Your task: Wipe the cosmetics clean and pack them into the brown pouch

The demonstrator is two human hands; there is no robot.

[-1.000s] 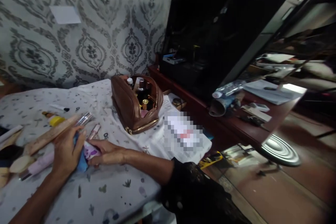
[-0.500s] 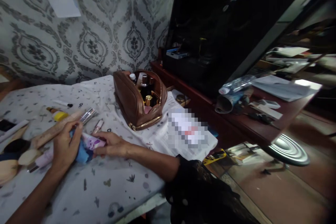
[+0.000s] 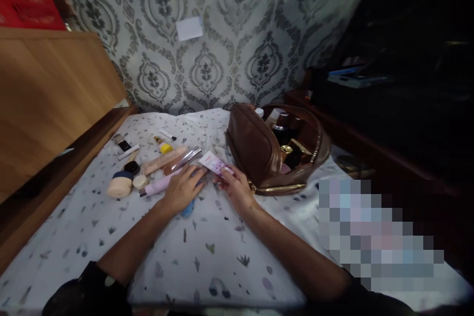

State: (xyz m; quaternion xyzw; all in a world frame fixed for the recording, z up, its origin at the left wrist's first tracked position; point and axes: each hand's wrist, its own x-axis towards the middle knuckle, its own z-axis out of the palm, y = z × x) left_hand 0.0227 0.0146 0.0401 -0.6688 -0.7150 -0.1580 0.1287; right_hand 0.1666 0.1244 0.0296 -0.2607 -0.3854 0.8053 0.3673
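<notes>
My left hand (image 3: 184, 188) lies curled over a blue cloth (image 3: 188, 207) on the printed white sheet (image 3: 207, 252). My right hand (image 3: 236, 188) grips a small white and pink tube (image 3: 214, 162) by its lower end, the tube pointing up and left. Just right of it stands an open brown leather pouch (image 3: 259, 150) with several bottles and jars inside. Left of my hands lie a pink tube (image 3: 159, 186), a beige tube (image 3: 163, 160) and a clear-capped stick (image 3: 187, 157).
More cosmetics lie scattered at the left: a round beige sponge (image 3: 119, 186), a yellow-capped bottle (image 3: 165, 147), a small dark compact (image 3: 121, 143). A wooden headboard (image 3: 48, 103) rises on the left. Dark furniture (image 3: 400, 108) fills the right. Patterned wallpaper (image 3: 207, 34) is behind.
The view has swung left, bringing the headboard in and dropping the desk at right. My right hand has lifted the white and pink tube a little away from the blue cloth.
</notes>
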